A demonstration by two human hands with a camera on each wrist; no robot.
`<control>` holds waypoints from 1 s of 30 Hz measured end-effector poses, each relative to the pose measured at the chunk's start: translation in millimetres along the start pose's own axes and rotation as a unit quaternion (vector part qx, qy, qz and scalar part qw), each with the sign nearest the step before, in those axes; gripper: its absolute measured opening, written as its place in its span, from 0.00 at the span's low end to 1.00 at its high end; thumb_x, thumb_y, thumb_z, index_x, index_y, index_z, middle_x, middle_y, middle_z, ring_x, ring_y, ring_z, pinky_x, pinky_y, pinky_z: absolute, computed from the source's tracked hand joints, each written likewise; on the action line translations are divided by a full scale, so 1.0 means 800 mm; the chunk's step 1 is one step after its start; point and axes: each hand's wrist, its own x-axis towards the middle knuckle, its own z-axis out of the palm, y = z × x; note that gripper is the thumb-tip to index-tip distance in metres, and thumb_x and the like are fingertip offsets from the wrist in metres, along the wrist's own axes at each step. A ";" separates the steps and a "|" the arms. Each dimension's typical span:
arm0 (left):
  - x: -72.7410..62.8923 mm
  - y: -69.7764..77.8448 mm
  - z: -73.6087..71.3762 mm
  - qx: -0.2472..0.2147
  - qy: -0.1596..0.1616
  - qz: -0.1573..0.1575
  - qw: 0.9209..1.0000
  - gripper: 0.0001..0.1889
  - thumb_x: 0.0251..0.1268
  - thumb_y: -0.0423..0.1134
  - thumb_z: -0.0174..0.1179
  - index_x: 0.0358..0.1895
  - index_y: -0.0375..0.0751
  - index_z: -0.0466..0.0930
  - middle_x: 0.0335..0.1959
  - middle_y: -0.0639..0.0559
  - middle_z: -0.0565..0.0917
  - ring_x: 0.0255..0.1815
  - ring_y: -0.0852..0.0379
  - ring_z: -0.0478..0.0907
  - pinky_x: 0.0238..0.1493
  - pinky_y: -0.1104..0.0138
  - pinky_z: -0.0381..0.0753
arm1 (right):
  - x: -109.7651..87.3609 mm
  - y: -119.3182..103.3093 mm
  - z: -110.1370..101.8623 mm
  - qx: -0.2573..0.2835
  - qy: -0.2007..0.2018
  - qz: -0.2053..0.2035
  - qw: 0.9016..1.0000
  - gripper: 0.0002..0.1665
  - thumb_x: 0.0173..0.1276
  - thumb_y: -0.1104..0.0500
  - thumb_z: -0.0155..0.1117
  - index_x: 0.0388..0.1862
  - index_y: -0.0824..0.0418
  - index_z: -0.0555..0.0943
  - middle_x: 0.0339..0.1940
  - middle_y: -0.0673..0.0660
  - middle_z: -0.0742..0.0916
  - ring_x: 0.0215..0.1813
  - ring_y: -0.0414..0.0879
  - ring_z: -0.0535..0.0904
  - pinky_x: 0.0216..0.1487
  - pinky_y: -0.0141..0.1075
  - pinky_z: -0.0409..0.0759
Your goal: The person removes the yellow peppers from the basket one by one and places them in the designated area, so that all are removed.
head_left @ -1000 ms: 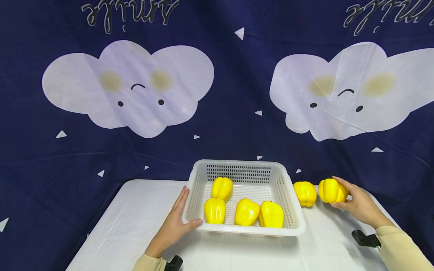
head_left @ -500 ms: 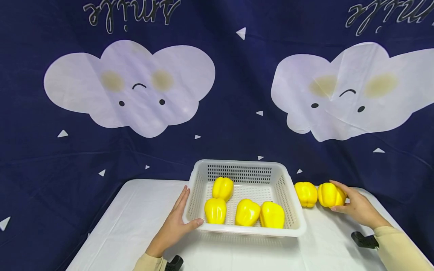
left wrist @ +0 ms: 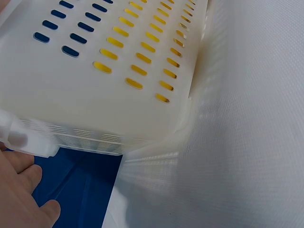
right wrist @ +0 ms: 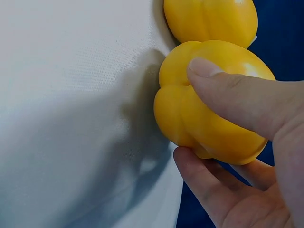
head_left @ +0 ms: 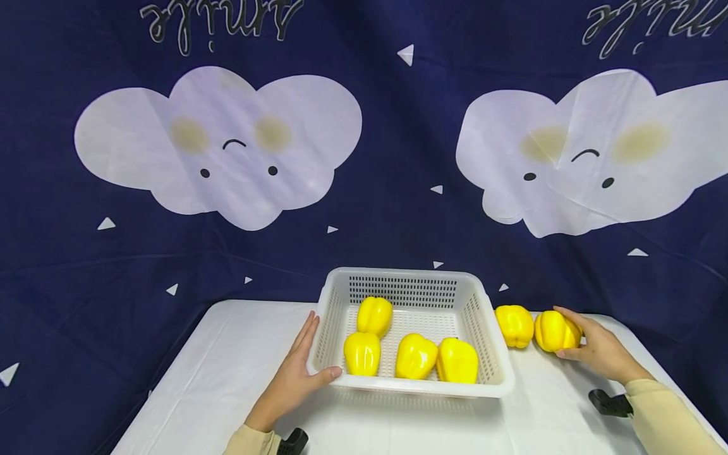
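Fingers point(right wrist: 202, 178) of the right hand point(head_left: 600, 347) grip the outermost yellow pepper point(head_left: 557, 331), the thumb laid across its near side and the other fingers round the opposite side. This pepper sits toward the far right corner of the worktop point(head_left: 409, 426); whether it is lifted at all I cannot tell. The step in hand looks like securing this pepper. Moving it to the basket would call for an even hold on its smooth, probably slippery skin, then a rise high enough to clear its neighbour and the basket's right wall.

That neighbour, a second yellow pepper point(head_left: 514, 327), lies just beside it, between it and the white basket point(head_left: 418, 387). Four more peppers are inside: a back left one point(head_left: 375, 316), a front left one point(head_left: 362, 355), a front middle one point(head_left: 416, 357) and a front right one point(head_left: 457, 360). At the basket's left side the left hand point(head_left: 292, 376) rests with fingers extended along the wall and thumb at the front corner, apparently steadying it. Beyond hangs a dark blue backdrop point(head_left: 398, 158).
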 end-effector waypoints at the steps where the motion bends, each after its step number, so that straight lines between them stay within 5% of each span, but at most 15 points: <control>1: 0.000 0.000 0.000 -0.001 0.000 0.000 1.000 0.55 0.57 0.50 0.72 0.81 0.38 0.46 0.83 0.46 0.42 0.81 0.35 0.43 0.71 0.32 0.49 | 0.000 0.000 0.000 0.000 -0.001 0.000 1.000 0.58 0.51 0.59 0.81 0.75 0.73 0.59 0.66 0.82 0.70 0.64 0.79 0.65 0.57 0.74 0.66; 30: 0.000 -0.001 0.001 0.002 -0.002 0.004 1.000 0.56 0.57 0.52 0.73 0.82 0.39 0.46 0.83 0.46 0.42 0.81 0.36 0.43 0.70 0.32 0.50 | 0.011 0.003 0.000 -0.014 -0.029 0.017 0.999 0.58 0.54 0.57 0.80 0.75 0.74 0.57 0.66 0.83 0.70 0.64 0.80 0.66 0.58 0.74 0.66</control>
